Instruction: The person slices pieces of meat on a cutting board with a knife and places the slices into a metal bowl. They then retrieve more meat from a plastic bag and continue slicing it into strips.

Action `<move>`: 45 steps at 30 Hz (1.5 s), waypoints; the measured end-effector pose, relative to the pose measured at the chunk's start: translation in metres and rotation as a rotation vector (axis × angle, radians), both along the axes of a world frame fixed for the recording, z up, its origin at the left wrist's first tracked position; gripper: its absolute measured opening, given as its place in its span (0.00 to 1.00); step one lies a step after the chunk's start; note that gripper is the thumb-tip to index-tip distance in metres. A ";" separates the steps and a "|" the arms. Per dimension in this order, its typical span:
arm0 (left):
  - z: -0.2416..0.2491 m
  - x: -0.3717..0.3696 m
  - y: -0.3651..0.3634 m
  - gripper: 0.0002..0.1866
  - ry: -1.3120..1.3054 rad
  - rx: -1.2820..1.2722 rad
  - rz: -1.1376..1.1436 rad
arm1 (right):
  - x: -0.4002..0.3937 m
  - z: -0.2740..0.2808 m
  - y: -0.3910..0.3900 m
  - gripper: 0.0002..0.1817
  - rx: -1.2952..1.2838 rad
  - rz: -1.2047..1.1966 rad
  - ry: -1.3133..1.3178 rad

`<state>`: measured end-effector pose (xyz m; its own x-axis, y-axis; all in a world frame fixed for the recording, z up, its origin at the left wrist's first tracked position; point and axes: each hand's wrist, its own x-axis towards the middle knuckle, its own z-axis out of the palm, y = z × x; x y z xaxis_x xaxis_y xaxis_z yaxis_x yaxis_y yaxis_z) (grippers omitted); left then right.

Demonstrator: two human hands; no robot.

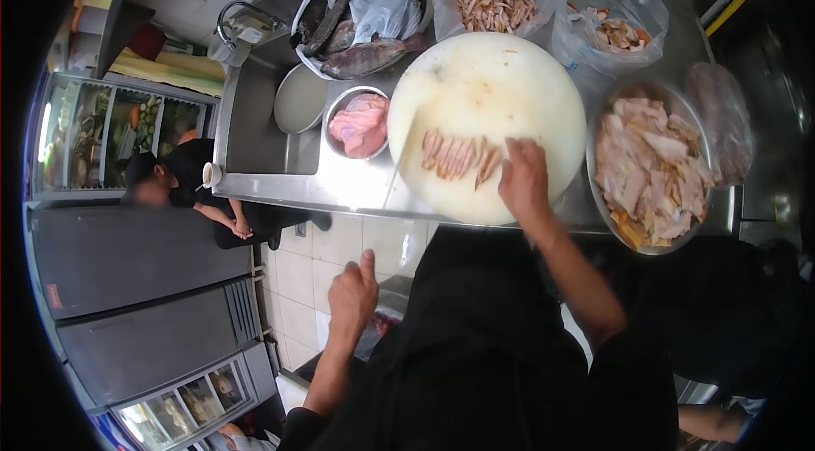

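Observation:
My left hand (352, 294) is closed in front of the counter, its thumb stretched forward. It grips a knife whose thin blade (402, 158), seen almost edge-on, reaches over the left side of the round white cutting board (475, 98). The handle is hidden. Close to the front of the board, my right hand (524, 182) rests with bent fingers, just right of the sliced meat strips (454, 156). Its fingertips point down at the board, and whatever lies under them is hidden.
Right of the board are an oval tray of cooked meat pieces (649, 166) and a wrapped package (720, 124). Behind stand bags of shredded meat (497, 5) and scraps (624, 35). Left are whole fish (369, 58), a bowl of raw meat (360, 124), a sink (255, 115) and a seated person (191, 175).

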<state>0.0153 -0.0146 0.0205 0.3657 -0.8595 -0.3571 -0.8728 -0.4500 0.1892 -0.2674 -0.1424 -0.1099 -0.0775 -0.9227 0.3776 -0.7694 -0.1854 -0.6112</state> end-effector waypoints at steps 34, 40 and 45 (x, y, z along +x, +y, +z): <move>-0.049 0.024 -0.063 0.38 1.132 0.803 0.213 | 0.089 -0.025 -0.042 0.22 -0.144 -0.257 -0.213; -0.023 -0.029 -0.141 0.37 1.233 0.759 0.199 | 0.041 -0.004 -0.137 0.22 -0.195 -0.247 -0.205; -0.010 -0.073 -0.219 0.37 1.377 0.668 0.331 | 0.005 -0.002 -0.295 0.18 -0.373 -0.256 -0.229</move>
<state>-0.0574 -0.2337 0.0110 -0.4175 -0.3659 -0.8318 -0.0516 -0.9043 0.4238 -0.2625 -0.4375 -0.1116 -0.4029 -0.6687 0.6249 -0.6728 -0.2465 -0.6975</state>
